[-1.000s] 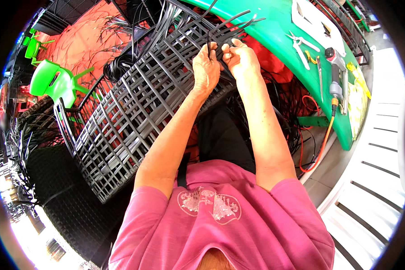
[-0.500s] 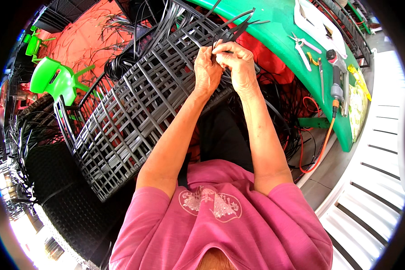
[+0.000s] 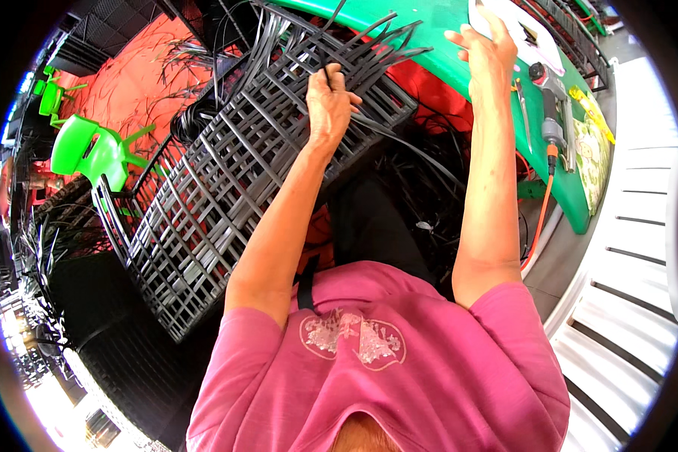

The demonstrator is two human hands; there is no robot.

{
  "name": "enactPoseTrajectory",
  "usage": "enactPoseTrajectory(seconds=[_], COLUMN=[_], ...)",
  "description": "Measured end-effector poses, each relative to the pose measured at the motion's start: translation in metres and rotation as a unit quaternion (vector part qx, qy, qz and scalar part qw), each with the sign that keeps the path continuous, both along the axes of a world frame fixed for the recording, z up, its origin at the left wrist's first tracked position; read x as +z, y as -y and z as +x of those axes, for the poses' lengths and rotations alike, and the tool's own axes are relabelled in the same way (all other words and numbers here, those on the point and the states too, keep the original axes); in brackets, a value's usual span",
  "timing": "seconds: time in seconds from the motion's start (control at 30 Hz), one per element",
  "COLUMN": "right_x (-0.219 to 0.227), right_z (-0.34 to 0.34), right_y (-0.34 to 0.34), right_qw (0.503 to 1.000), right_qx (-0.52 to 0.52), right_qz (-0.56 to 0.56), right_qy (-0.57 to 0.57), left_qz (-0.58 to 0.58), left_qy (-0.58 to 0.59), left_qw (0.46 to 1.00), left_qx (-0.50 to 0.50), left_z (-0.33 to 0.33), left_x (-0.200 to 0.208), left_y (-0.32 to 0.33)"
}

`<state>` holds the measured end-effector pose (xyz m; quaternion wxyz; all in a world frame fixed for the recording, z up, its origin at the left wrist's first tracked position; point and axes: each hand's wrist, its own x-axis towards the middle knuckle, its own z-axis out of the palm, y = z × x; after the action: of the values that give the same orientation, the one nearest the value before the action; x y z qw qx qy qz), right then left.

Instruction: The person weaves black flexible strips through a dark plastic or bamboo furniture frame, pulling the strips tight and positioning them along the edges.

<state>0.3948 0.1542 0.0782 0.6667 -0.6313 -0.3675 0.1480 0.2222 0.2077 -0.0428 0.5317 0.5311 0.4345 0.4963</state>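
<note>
My left hand (image 3: 328, 109) lies at the upper right of a black frame (image 3: 222, 177) laced with flat dark strips. Its fingers are bent around a black plastic strip (image 3: 322, 54), and the thumb points off to the right. Loose strip ends (image 3: 388, 49) fan out past the frame's corner. My right hand (image 3: 491, 56) is raised over the green table (image 3: 429, 19), fingers apart and nothing visible in them. It covers the place where pink-handled snips lay earlier.
On the table are a grey-and-black power tool (image 3: 551, 113) with an orange hose (image 3: 539, 218), a thin metal tool (image 3: 523, 113) and a yellow packet (image 3: 591, 113). A green chair (image 3: 90, 151) stands left, a white slatted bench (image 3: 618, 301) right. Loose black strips (image 3: 422, 181) lie below.
My right hand has left the strips and moved right, over the table, its fingers spreading. My left hand has shifted slightly left and down, staying at the woven frame.
</note>
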Motion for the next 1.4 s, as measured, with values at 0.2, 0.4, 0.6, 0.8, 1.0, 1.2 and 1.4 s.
enactPoseTrajectory(seconds=[0.2, 0.4, 0.6, 0.8, 1.0, 1.2, 1.4], right_x=[-0.053, -0.068, -0.070, -0.055, -0.063, -0.066, -0.080], right_z=[-0.073, -0.103, -0.056, -0.040, -0.041, -0.001, 0.015], right_y=[0.054, 0.102, 0.134, 0.130, 0.114, 0.101, 0.066], right_qw=[0.959, 0.936, 0.910, 0.866, 0.846, 0.903, 0.937], right_qx=[0.120, 0.238, 0.268, 0.365, 0.451, 0.286, 0.183], right_qz=[-0.006, -0.104, -0.199, -0.293, -0.262, -0.305, -0.177], right_qy=[0.258, 0.238, 0.247, 0.175, -0.109, 0.098, 0.239], left_qz=[-0.084, -0.079, -0.141, -0.197, -0.269, 0.194, 0.361], left_qy=[0.177, 0.038, -0.008, 0.069, 0.117, -0.214, -0.442], left_qw=[0.979, 0.982, 0.953, 0.936, 0.912, 0.952, 0.816], left_qx=[-0.057, -0.169, -0.270, -0.284, -0.288, -0.096, -0.094], left_z=[-0.020, -0.029, -0.057, -0.051, -0.031, -0.029, 0.000], left_x=[0.046, 0.047, 0.050, 0.041, 0.037, 0.028, 0.015], left_y=[0.037, 0.093, 0.102, 0.107, 0.109, 0.075, 0.050])
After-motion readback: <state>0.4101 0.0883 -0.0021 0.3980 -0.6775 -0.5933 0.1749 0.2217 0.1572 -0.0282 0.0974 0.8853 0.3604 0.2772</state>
